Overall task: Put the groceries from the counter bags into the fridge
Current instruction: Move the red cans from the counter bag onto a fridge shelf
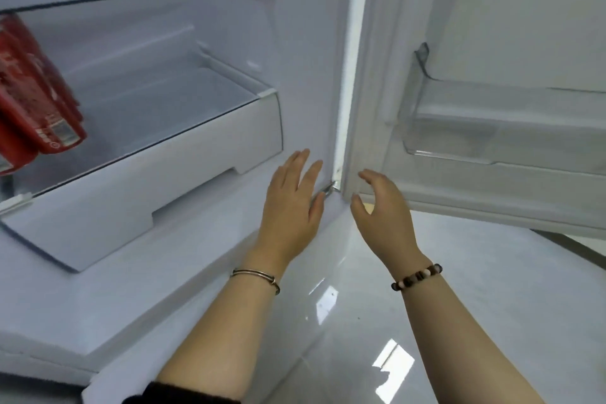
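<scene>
Glossy white fridge (295, 75), glass shelf (154, 108), relaxed hands (290, 207) (382, 210)

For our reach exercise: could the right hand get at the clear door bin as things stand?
Probably yes: the right hand is open and empty, just below the door bin, with nothing between them.

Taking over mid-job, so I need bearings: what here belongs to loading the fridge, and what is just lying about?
Job: red packs on the glass shelf; drawer below; door bin; left hand and right hand, both empty.
Just there: glossy floor; metal bangle; bead bracelet.
</scene>
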